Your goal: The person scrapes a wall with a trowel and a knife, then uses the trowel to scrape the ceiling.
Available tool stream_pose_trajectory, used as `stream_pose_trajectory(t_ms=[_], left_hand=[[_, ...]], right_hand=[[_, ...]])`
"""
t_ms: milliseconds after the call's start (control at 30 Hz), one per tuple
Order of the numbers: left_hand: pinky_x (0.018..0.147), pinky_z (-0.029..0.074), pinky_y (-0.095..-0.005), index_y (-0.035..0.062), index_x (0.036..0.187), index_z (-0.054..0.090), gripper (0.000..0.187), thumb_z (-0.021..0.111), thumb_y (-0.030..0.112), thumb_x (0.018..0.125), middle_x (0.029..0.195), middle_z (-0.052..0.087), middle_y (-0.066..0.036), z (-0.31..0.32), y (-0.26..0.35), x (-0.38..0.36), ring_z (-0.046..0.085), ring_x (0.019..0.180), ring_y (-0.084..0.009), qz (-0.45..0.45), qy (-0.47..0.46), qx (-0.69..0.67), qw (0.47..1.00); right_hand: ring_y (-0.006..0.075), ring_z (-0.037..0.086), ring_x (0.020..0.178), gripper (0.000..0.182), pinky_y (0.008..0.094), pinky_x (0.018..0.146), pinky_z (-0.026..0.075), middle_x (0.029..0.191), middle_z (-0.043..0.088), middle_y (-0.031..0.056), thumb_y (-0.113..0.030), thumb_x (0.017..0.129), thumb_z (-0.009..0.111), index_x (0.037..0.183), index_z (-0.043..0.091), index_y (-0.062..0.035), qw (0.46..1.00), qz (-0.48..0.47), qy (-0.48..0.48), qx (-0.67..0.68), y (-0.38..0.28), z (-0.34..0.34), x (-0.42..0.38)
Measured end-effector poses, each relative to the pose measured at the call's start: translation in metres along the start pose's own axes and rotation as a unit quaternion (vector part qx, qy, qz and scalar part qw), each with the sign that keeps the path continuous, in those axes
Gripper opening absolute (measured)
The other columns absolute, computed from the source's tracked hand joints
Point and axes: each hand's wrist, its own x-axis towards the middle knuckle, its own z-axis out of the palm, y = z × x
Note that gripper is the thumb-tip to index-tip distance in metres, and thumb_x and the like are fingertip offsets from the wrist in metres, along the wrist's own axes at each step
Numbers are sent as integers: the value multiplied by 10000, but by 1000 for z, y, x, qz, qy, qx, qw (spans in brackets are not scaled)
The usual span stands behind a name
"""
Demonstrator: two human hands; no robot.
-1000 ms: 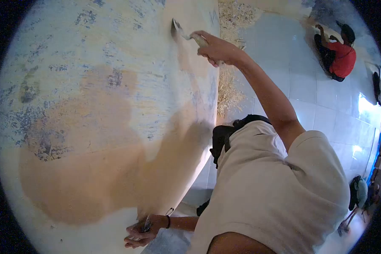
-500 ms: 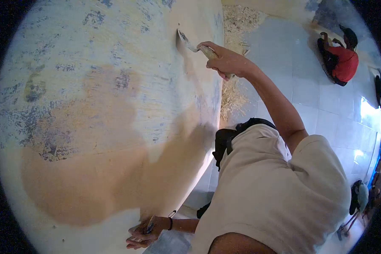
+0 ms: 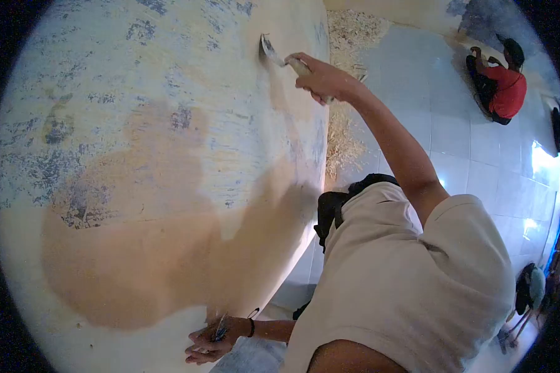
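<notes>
My right hand is closed around the pale handle of a scraper, near the top of the view. Its metal blade meets the worn wall, next to a small dark mark. Pale yellow and tan areas with patchy blue-grey flecks cover that wall. Low in the view is my left hand, close to the wall's lower part, with a dark band on the wrist. Its fingers are partly curled, and a small dark, shiny object shows at the palm. What that object is cannot be made out.
Pale chips and shavings lie on the tiled floor along the wall's foot. A person in a red top crouches at the upper right. Another person is at the far right edge. A greyish-blue surface shows below my left wrist.
My right hand and the scraper have shifted slightly up and to the left along the wall. My left hand stays nearly in place.
</notes>
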Motion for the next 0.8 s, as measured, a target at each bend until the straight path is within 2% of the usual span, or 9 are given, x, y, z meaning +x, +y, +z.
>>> stream_pose_trajectory(t_ms=[33, 100, 167, 233, 333, 433, 467, 533, 800], left_hand=[[1173, 316, -545, 124, 1219, 658, 411, 739, 358, 892, 1348, 576, -135, 1, -1, 0, 461, 1369, -343, 13, 3, 5, 1000], [1184, 289, -574, 127, 1154, 671, 268, 721, 146, 892, 1326, 568, -108, 7, 10, -1, 456, 1377, -349, -110, 42, -131, 984], [1189, 277, -588, 128, 1117, 680, 240, 706, 37, 896, 1316, 563, -94, 3, 16, 2, 454, 1381, -350, -120, 36, -126, 984], [1189, 282, -587, 127, 1109, 683, 225, 693, 33, 904, 1317, 560, -94, -1, 16, 8, 455, 1380, -347, -20, -8, 21, 1000], [1200, 253, -545, 137, 1155, 697, 304, 696, 344, 933, 1352, 577, -140, 1, 6, 4, 447, 1386, -350, 0, 6, 0, 1000], [1187, 316, -542, 117, 1103, 687, 214, 696, 26, 909, 1297, 574, -94, 4, 1, -8, 460, 1378, -333, -102, 36, -161, 981], [1192, 289, -536, 123, 1119, 691, 212, 691, 174, 913, 1320, 574, -111, 3, -1, -9, 458, 1379, -345, -90, 28, -117, 989], [1202, 234, -524, 136, 1149, 700, 405, 683, 469, 920, 1366, 572, -146, 3, 2, -4, 452, 1381, -367, -70, 12, -28, 997], [1205, 239, -496, 132, 1146, 699, 316, 676, 377, 948, 1358, 579, -139, 7, -4, -9, 462, 1374, -353, -49, 28, -35, 998]], right_hand=[[132, 479, 426, 674, 320, 417, 416, 632, 495, 16, -137, 864, 587, 1495, 355, -180, 1000, -1, 8, -18, -1, -5, 7], [127, 483, 428, 674, 313, 426, 424, 624, 494, 8, -148, 866, 581, 1499, 353, -183, 1000, -17, -17, 10, 11, -12, 13], [124, 482, 429, 672, 308, 430, 424, 622, 488, 3, -152, 870, 578, 1502, 351, -183, 999, -26, -28, -6, 15, -18, 6], [122, 482, 431, 666, 304, 430, 420, 623, 481, 3, -152, 873, 580, 1499, 355, -187, 999, -9, -18, -26, 3, -16, -1], [122, 482, 429, 654, 302, 429, 414, 619, 467, 2, -145, 869, 583, 1485, 370, -191, 999, -8, 6, -34, 1, -17, 15], [127, 478, 422, 656, 304, 429, 413, 614, 460, 2, -146, 861, 590, 1480, 376, -195, 1000, -2, 7, -7, 6, -23, 21], [129, 476, 419, 659, 306, 429, 413, 612, 460, 2, -148, 859, 593, 1480, 375, -197, 1000, 4, 1, 6, 7, -24, 21], [128, 470, 426, 670, 305, 429, 411, 615, 462, 1, -150, 860, 597, 1487, 368, -203, 1000, 11, 1, 1, -2, -14, 6], [120, 492, 464, 689, 302, 426, 398, 650, 479, 10, -152, 858, 602, 1499, 358, -213, 998, 11, 4, 54, 7, -29, 37]])
